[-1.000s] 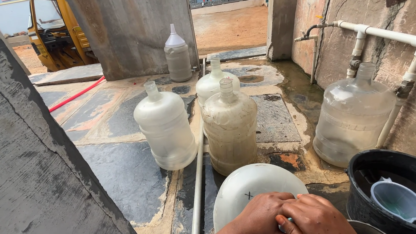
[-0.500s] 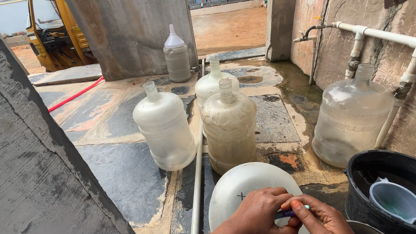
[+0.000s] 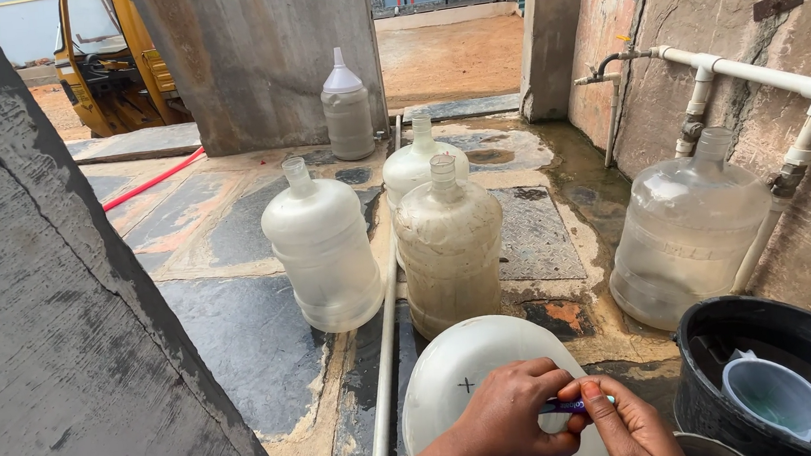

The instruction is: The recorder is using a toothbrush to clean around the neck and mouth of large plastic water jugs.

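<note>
1. Where both hands meet at the bottom edge of the view, a small purple object [image 3: 566, 405] is pinched between them, directly over the pale round underside of a tipped water jug [image 3: 467, 369].
2. Left hand [image 3: 510, 419]: fingers curled shut over the near end of the purple object, palm resting against the jug's underside, which carries a small dark cross mark.
3. Right hand [image 3: 628, 424]: thumb and fingertips closed on the other end of the same object; what kind of object it is cannot be told, as most of it is covered.
4. Jug count, six seen: the tipped one under the hands; a clear one [image 3: 322, 245] at left; a mud-stained one [image 3: 449, 244] just beside it; a white one [image 3: 417, 163] close behind that; a funnel-capped one [image 3: 347, 106] by the concrete pillar; a large clear one [image 3: 687, 228] against the right wall.
5. One black tub [image 3: 777, 342] noted just right of the hands, with one pale blue mug [image 3: 775, 396] inside.
6. One thin white pipe [image 3: 384, 347] lies along the wet stone floor between the jugs.
</note>
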